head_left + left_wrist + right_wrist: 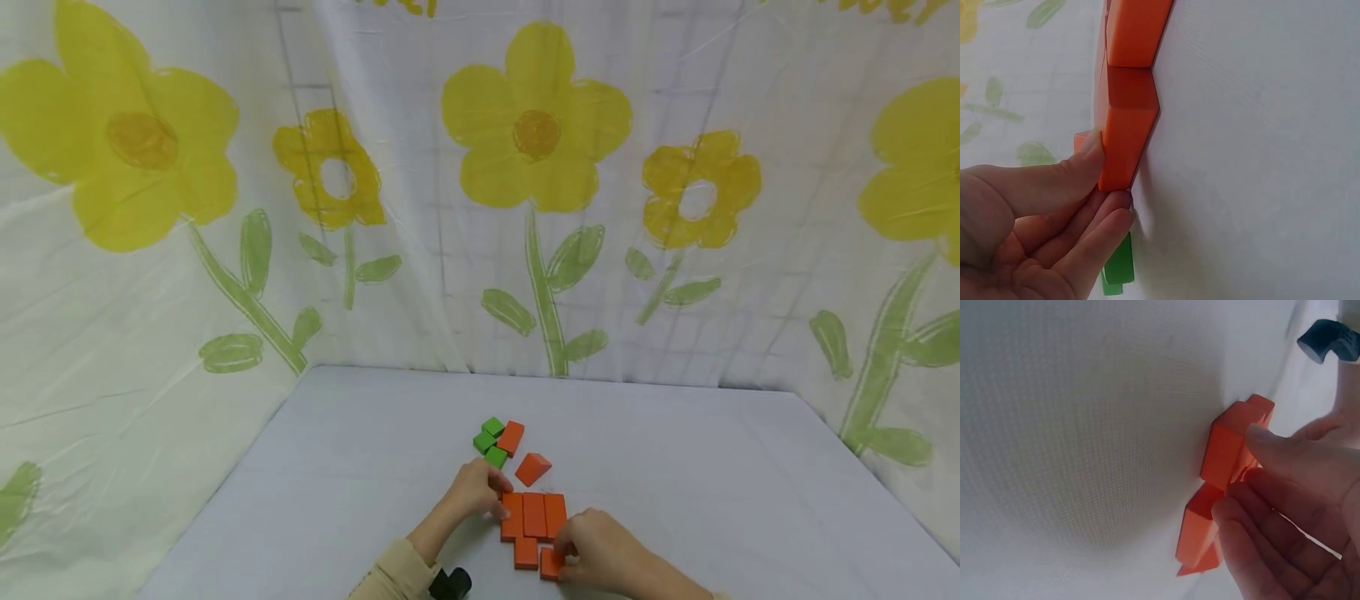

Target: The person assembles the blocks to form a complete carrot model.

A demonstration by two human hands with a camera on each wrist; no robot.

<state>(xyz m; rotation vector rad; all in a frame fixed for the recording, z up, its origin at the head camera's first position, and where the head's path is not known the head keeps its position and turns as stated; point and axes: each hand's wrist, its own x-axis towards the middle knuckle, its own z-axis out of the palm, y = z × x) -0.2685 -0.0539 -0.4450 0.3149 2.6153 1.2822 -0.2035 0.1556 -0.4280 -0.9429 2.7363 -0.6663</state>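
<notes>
Three long orange-red blocks lie side by side on the table; the leftmost block [512, 521] has my left hand [472, 490] at its far left corner. In the left wrist view, the thumb and fingers pinch that block's end. Below the row sit two smaller orange blocks: a left one [526, 553] touching the row and a right one [551, 564] beside it. My right hand [603, 554] pinches the right small block between thumb and fingers, as the right wrist view shows from close by. Its fingers partly cover the block and the rightmost long block [555, 510].
Beyond the row lie an orange triangular block [533, 468], another orange block [511, 438] and three green blocks [493, 427], close to the left hand. They rest on a white table [360, 433]. A white curtain [420, 292] with yellow flowers hangs behind its far edge.
</notes>
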